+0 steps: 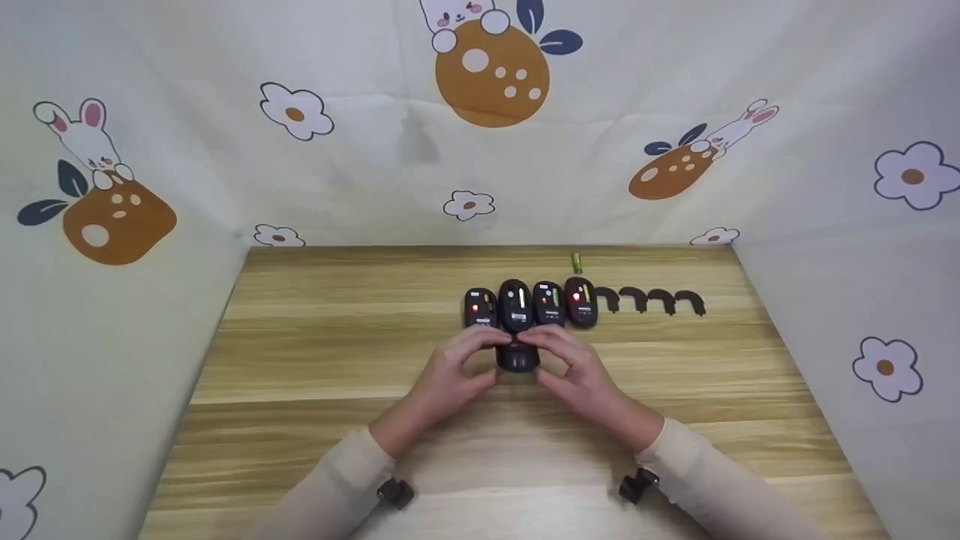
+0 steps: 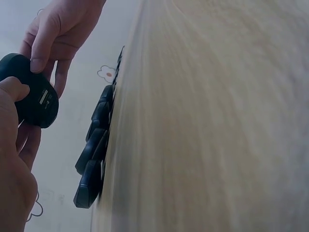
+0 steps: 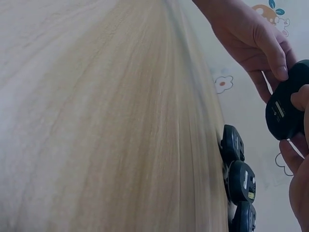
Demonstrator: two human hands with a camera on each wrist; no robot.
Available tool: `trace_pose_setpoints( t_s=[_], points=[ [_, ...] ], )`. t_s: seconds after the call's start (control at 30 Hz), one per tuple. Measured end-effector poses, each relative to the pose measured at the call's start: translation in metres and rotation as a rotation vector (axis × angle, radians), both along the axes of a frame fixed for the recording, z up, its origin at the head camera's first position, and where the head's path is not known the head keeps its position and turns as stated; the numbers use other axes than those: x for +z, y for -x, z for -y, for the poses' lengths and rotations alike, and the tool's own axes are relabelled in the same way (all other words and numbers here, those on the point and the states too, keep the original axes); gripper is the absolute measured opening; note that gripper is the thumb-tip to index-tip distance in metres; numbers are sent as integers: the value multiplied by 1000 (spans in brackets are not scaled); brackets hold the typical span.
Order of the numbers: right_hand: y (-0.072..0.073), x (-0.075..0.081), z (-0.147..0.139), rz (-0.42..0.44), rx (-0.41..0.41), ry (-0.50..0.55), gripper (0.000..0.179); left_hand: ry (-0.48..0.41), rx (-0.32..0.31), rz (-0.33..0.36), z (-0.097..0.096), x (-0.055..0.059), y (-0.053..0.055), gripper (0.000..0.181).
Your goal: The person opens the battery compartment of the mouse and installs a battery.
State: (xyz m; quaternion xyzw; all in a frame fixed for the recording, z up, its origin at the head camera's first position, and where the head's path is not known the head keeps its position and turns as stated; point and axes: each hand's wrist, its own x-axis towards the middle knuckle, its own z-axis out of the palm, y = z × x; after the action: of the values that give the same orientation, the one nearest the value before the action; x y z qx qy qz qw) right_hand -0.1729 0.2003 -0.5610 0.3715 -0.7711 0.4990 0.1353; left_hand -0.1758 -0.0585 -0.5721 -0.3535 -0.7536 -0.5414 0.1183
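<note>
Both hands hold a black computer mouse between them, raised off the table. My left hand grips its left side and my right hand its right side. In the left wrist view, the thumbs lie on the underside of the held mouse, where a small label shows. The same label side of this mouse appears in the right wrist view. Behind the hands several upturned black mice stand in a row, some with red lights glowing and green-yellow batteries in uncovered slots.
Several curved black covers lie in a line right of the mice. One loose green battery lies behind the row. The wooden table is bounded at back and sides by a printed cloth.
</note>
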Motion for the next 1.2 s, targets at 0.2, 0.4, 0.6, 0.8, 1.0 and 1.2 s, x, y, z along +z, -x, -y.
trace_pose_setpoints(
  t_s=[0.2, 0.4, 0.6, 0.8, 1.0, 1.2],
  points=[
    [1, 0, 1, 3, 11, 18, 59, -18, 2, 42, -2, 1, -1, 55],
    [-1, -1, 1, 62, 38, 43, 56, -34, -21, 95, -4, 4, -4, 55],
    [-4, 0, 2, 172, 41, 84, 57, -45, -36, 139, -5, 6, -6, 64],
    [-3, 0, 3, 262, 33, 95, 58, -55, -36, 184, -4, 6, -7, 67],
    [-3, 4, 3, 353, 38, 98, 59, -69, -28, 261, -5, 6, -7, 66],
    [-2, 7, 4, 443, 39, 102, 58, -77, -23, 353, -5, 6, -8, 67]
  ],
)
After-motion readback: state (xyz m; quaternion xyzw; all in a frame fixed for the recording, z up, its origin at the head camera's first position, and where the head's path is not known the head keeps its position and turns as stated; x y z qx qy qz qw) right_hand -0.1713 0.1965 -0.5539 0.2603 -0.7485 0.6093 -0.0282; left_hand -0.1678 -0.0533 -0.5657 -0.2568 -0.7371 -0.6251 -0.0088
